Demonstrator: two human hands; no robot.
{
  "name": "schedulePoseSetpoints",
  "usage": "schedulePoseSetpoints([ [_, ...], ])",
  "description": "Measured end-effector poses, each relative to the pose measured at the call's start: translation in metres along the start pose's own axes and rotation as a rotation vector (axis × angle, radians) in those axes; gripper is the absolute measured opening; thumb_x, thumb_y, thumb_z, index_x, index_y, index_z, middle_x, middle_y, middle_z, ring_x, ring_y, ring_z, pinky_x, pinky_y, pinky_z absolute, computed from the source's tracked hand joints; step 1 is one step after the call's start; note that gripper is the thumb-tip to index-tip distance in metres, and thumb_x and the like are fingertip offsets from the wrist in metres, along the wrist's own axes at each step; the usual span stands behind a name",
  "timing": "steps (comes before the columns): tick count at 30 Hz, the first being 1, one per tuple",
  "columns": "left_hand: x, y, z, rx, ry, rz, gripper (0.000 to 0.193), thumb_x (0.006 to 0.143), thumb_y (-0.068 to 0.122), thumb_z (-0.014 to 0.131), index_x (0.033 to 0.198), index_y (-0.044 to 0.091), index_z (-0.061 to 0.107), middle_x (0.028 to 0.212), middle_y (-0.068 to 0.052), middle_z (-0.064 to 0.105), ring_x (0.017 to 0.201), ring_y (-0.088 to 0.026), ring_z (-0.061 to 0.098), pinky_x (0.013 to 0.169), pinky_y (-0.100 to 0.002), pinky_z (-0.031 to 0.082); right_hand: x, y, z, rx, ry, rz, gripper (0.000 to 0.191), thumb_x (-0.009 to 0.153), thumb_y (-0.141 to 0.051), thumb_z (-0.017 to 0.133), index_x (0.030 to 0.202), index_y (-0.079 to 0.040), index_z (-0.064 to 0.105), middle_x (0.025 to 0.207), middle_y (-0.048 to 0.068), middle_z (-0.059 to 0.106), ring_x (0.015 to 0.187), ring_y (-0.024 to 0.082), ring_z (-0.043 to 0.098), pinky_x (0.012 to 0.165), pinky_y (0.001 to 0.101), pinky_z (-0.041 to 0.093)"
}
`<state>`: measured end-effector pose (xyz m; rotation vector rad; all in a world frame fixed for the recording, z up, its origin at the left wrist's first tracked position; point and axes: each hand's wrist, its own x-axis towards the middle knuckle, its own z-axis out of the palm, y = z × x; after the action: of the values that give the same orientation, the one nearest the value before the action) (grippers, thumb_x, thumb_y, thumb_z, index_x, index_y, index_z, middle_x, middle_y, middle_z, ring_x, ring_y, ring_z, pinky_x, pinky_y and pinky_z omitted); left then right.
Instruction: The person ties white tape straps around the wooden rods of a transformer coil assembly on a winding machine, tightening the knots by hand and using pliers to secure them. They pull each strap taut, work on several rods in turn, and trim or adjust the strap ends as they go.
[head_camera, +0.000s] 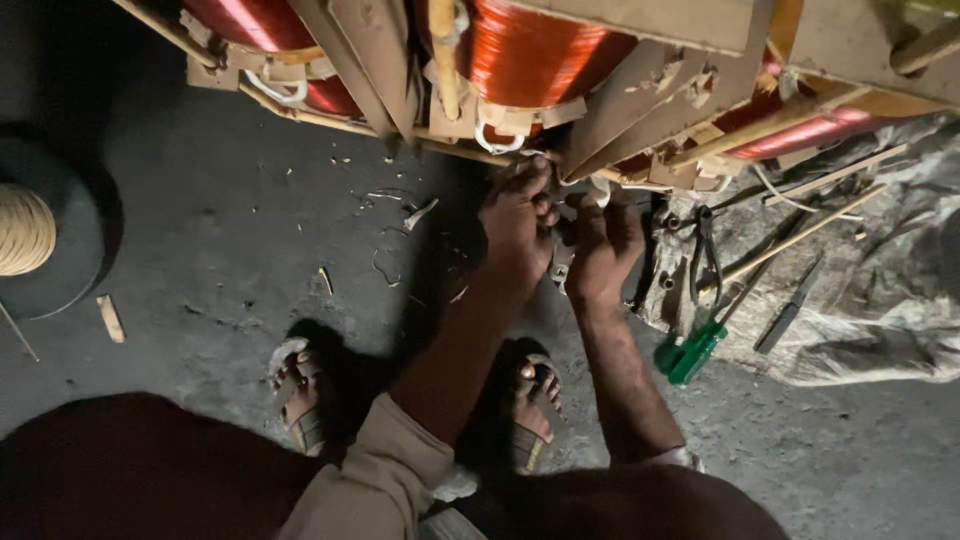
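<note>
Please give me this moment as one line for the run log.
left hand: gripping metal tool | right hand: on same tool | above: copper coil in frame | right: screwdriver, pliers on cloth

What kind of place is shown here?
Probably a workshop for electrical winding repair: large copper wire coils in a wooden frame, hand tools such as green-handled screwdrivers on a cloth, and a scrap-strewn concrete floor.

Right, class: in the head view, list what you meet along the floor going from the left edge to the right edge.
Spool of pale cord → small wood chip → left hand → right hand → pliers → green-handled screwdriver → dark flat tool → crumpled sheet.
</note>
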<state>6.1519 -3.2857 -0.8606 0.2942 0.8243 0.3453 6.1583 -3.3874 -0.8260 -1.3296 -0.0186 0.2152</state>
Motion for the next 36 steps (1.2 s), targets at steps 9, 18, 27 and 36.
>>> schedulePoseSetpoints([
  [9,-0.029,0.022,0.024,-0.104,-0.119,-0.121,0.009,0.089,0.012,0.069,0.094,0.015,0.062,0.07,0.005,0.051,0.05,-0.008,0.042,0.048,-0.027,0.035,-0.006,-0.003,0.006,0.014,-0.101,-0.06,0.028,0.107,-0.003,0.057,0.134,0.003,0.059,0.113,0.007,0.068,0.093,0.013,0.063,0.079,0.0256,0.051],
  [18,-0.057,0.039,0.034,-0.458,-0.484,-0.117,0.012,0.091,0.019,0.064,0.092,0.008,0.06,0.079,-0.001,0.056,0.057,-0.011,0.048,0.055,-0.027,0.039,-0.008,0.039,-0.017,-0.132,-0.106,-0.145,0.051,0.102,0.004,0.06,0.15,0.009,0.044,0.141,0.014,0.055,0.13,0.022,0.053,0.116,0.0367,0.042],
  [27,-0.025,0.015,0.05,0.011,-0.004,0.006,0.013,0.086,0.016,0.068,0.083,0.017,0.055,0.065,0.004,0.055,0.04,-0.011,0.037,0.038,-0.03,0.028,-0.008,0.055,-0.039,-0.339,-0.17,-0.356,0.067,0.102,-0.008,0.059,0.159,0.008,0.027,0.165,0.023,0.034,0.158,0.031,0.03,0.131,0.0424,0.021],
  [36,0.003,0.007,0.02,-0.136,-0.103,-0.1,0.02,0.102,0.033,0.058,0.095,0.015,0.054,0.073,0.002,0.053,0.049,-0.01,0.041,0.047,-0.028,0.035,-0.044,0.071,-0.032,-0.365,-0.103,-0.333,0.061,0.113,-0.017,0.051,0.162,0.001,0.02,0.171,0.02,0.026,0.16,0.033,0.026,0.133,0.0444,0.02],
])
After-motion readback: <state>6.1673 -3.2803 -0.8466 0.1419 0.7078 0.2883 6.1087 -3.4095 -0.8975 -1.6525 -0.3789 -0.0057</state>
